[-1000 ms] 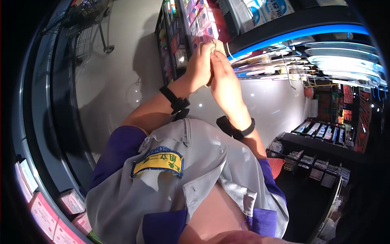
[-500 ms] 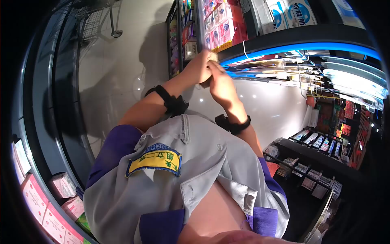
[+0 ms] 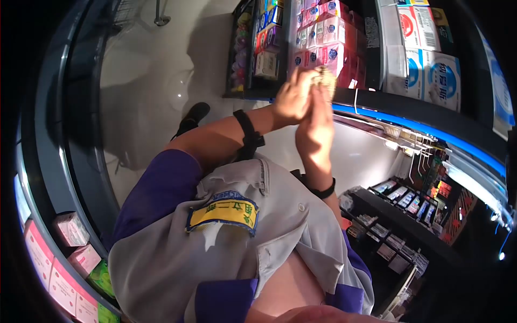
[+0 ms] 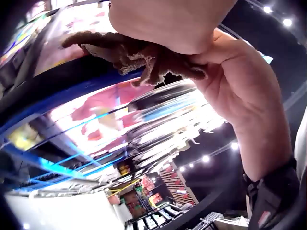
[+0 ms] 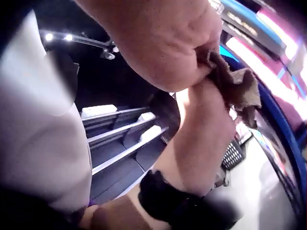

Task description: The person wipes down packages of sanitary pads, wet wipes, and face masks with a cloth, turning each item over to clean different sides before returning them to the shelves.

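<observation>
A brown-tan cloth (image 3: 326,81) is bunched between both hands, in front of the shelf edge. My left hand (image 3: 296,99) grips it from the left, fingers bent over it. My right hand (image 3: 316,132) lies against it from the right, fingers pointing up along the cloth and holding it. In the left wrist view the cloth (image 4: 144,60) hangs in ragged folds below the left hand, beside the right hand. In the right wrist view a crumpled end of the cloth (image 5: 240,88) sticks out past the hands. Part of the cloth is hidden in the palms.
Pink boxes (image 3: 328,54) fill the shelf behind the hands, with white-and-blue packs (image 3: 439,78) to their right. A blue shelf rail (image 3: 414,124) and wire hooks (image 3: 420,156) run along the right. More pink boxes (image 3: 59,285) stand on the lower left shelf.
The view has swung, so the shelf sits further into it. Both hands have shifted right, in front of the pink boxes, still holding the cloth. A dark shoe has come into view.
</observation>
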### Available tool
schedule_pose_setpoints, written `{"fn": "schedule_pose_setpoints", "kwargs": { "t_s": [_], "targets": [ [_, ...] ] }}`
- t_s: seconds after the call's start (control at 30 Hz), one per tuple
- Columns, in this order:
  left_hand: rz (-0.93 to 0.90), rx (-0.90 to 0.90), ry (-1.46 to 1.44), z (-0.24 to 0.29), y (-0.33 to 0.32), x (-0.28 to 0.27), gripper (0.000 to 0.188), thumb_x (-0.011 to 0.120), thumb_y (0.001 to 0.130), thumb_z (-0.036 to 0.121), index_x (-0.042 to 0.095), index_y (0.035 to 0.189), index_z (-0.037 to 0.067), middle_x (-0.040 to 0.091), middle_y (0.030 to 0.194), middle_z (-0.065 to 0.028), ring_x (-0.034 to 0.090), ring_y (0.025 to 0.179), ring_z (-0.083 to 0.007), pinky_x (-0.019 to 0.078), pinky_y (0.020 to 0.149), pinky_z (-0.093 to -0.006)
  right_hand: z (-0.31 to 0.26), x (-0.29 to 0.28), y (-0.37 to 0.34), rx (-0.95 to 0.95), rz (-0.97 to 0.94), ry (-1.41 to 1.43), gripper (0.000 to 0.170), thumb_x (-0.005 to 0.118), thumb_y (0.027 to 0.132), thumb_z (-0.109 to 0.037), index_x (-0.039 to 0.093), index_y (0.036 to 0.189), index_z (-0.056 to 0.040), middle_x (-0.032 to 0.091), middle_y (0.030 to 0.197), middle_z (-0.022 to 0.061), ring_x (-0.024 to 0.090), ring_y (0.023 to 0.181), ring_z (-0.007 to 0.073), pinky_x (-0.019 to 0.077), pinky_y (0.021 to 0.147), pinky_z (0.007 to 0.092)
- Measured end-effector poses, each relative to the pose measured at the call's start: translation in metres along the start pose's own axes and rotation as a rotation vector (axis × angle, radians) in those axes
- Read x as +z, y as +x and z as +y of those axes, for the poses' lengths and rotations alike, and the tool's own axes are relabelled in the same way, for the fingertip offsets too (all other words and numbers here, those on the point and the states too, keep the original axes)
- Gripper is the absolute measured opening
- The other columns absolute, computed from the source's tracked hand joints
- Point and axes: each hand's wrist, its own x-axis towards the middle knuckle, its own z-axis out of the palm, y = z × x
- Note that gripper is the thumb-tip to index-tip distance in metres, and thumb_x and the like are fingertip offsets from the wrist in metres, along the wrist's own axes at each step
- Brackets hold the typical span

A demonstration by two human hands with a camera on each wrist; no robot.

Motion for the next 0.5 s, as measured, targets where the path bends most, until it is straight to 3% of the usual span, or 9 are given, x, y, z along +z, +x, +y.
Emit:
{"fn": "schedule_pose_setpoints", "kwargs": {
  "t_s": [0.03,0.07,0.13,0.2,0.27,0.3,0.4,0.43,0.5],
  "targets": [
    [0.056,0.128,0.121,-0.010,-0.006,-0.004,0.041,0.061,0.085,0.007,0.048,0.124,0.002,0.054,0.111,-0.0242,0.059,0.089,-0.0430,0.0536,0.074,-0.0467,0.004,0.015,-0.005,0.060,-0.074,0.043,0.041,0.049,0.088,0.008,0.051,0.130,0.0094,0.051,0.134,0.0320,0.050,0.127,0.0435,0.0431,0.105,0.0434],
    [-0.029,0.107,0.268,-0.025,-0.018,-0.010,0.034,0.062,0.086,0.011,0.051,0.116,-0.002,0.055,0.110,-0.0238,0.057,0.098,-0.0423,0.0523,0.076,-0.0457,0.009,0.030,-0.012,0.114,-0.153,0.087,0.045,0.048,0.087,0.009,0.050,0.132,0.0083,0.050,0.136,0.0314,0.049,0.128,0.0436,0.0435,0.105,0.0429],
    [-0.122,-0.097,0.127,-0.037,-0.025,-0.025,0.038,0.064,0.086,0.015,0.048,0.117,-0.002,0.054,0.110,-0.0242,0.054,0.103,-0.0427,0.0515,0.079,-0.0464,0.013,0.054,-0.015,0.117,-0.185,0.177,0.051,0.047,0.085,0.010,0.046,0.136,0.0047,0.044,0.142,0.0286,0.048,0.129,0.0439,0.0438,0.104,0.0416],
    [-0.110,-0.159,0.137,-0.059,-0.043,-0.030,0.044,0.064,0.085,0.017,0.044,0.121,0.002,0.051,0.114,-0.0241,0.054,0.104,-0.0433,0.0517,0.080,-0.0482,0.017,0.069,-0.015,0.222,-0.360,0.162,0.051,0.046,0.085,0.009,0.045,0.136,0.0026,0.042,0.144,0.0271,0.048,0.127,0.0449,0.0442,0.104,0.0421],
    [-0.327,-0.484,0.211,-0.069,-0.055,-0.043,0.052,0.064,0.085,0.016,0.038,0.128,0.002,0.047,0.119,-0.0241,0.051,0.110,-0.0442,0.0518,0.081,-0.0498,0.034,0.099,-0.028,0.205,-0.403,0.161,0.053,0.047,0.085,0.008,0.042,0.137,0.0024,0.037,0.148,0.0261,0.047,0.128,0.0442,0.0433,0.104,0.0430],
    [-0.446,-0.446,0.370,-0.095,-0.070,-0.039,0.054,0.063,0.085,0.014,0.035,0.128,-0.001,0.045,0.121,-0.0252,0.050,0.110,-0.0456,0.0519,0.081,-0.0502,0.036,0.111,-0.033,0.247,-0.435,0.157,0.054,0.048,0.085,0.007,0.041,0.138,0.0017,0.040,0.146,0.0257,0.047,0.128,0.0431,0.0413,0.106,0.0433],
    [-0.465,-0.480,0.371,-0.098,-0.077,-0.052,0.054,0.062,0.085,0.013,0.035,0.128,-0.004,0.046,0.120,-0.0266,0.052,0.106,-0.0472,0.0516,0.081,-0.0501,0.053,0.148,-0.052,0.263,-0.470,0.180,0.048,0.045,0.091,0.001,0.042,0.139,0.0004,0.046,0.142,0.0258,0.048,0.128,0.0422,0.0407,0.106,0.0427],
    [-0.529,-0.468,0.444,-0.140,-0.106,-0.040,0.053,0.063,0.086,0.016,0.036,0.128,-0.004,0.047,0.118,-0.0273,0.053,0.101,-0.0478,0.0501,0.085,-0.0497,0.054,0.157,-0.057,0.238,-0.412,0.215,0.039,0.040,0.098,-0.008,0.045,0.136,0.0001,0.051,0.137,0.0253,0.050,0.125,0.0414,0.0419,0.104,0.0431],
    [-0.495,-0.566,0.307,-0.140,-0.108,-0.046,0.053,0.062,0.087,0.017,0.037,0.128,-0.003,0.048,0.118,-0.0280,0.053,0.103,-0.0477,0.0489,0.086,-0.0495,0.050,0.155,-0.049,0.303,-0.491,0.240,0.042,0.043,0.091,0.001,0.047,0.133,0.0015,0.053,0.134,0.0246,0.051,0.123,0.0417,0.0435,0.102,0.0420]
  ]
}}
